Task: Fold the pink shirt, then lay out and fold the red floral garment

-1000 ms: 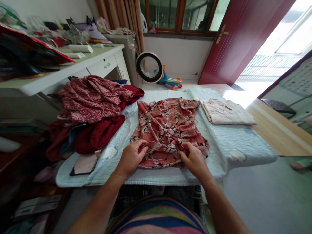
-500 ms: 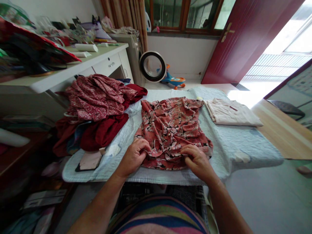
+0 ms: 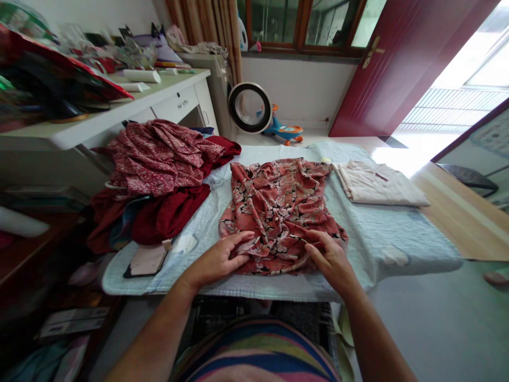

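Note:
A red-pink garment (image 3: 282, 207) with a black and cream floral print lies spread and wrinkled on a pale blue quilted cloth (image 3: 358, 244). My left hand (image 3: 218, 257) rests on its near left part, fingers stretched and thumb apart, with a loose fold showing between them. On the near right part lies my right hand (image 3: 332, 257), its fingers also spread and touching the fabric. Both hands are open. Bunched folds run across the garment between them.
At left is a heap of clothes, a red patterned garment (image 3: 159, 156) over a dark red one (image 3: 170, 217). A phone-like flat item (image 3: 145, 260) lies near the left edge. Folded cream clothing (image 3: 382, 183) sits at right. Beyond are a washing machine's open round door (image 3: 250, 130) and a desk (image 3: 175, 101).
Both hands have loosened from a pinch on the near folds to spread fingers. My fingertips have shifted slightly, and the near folds lie a little differently.

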Demonstrator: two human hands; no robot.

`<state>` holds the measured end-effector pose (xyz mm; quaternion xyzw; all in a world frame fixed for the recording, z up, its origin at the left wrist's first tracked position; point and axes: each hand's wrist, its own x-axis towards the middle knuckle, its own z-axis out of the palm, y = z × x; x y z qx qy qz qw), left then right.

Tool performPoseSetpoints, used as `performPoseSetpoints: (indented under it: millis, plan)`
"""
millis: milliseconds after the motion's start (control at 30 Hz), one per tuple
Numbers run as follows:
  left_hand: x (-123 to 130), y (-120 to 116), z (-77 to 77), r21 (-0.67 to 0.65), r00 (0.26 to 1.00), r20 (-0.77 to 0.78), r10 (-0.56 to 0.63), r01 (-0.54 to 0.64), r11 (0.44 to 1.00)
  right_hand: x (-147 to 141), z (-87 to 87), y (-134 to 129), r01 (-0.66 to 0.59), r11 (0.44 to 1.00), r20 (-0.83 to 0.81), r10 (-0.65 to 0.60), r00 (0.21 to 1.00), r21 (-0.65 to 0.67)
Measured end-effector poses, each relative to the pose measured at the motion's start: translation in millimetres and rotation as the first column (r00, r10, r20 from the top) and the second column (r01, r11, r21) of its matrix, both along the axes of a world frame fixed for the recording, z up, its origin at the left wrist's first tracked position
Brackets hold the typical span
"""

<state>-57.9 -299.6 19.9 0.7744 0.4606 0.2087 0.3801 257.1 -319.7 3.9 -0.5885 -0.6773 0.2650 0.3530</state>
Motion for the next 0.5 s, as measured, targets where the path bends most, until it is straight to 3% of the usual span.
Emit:
performPoseSetpoints:
  millis: [100,200,333,500]
  plan:
    - [-21,-2,2.1,-0.035,0.998,-0.023,0.061,-0.062,0.997,14,4.2,-7,0.014,1.0,0.038,-0.015,0.999,0.013]
    - [-43,1,-5.0,0.099,0.987,-0.109,0.117,-0.106,0.989,27,6.1,-15,-0.092,0.994,0.153,0.082,0.985,0.058]
    - [-55,8,-21.4,0.308,0.963,-0.26,0.073,0.011,0.951,32,-4.0,-19,-0.205,0.971,0.303,0.162,0.939,0.119]
    - [-43,14,-32.6,0.366,0.952,-0.306,0.025,0.093,0.926,27,-15.9,-15,-0.144,0.976,0.367,0.075,0.927,0.164]
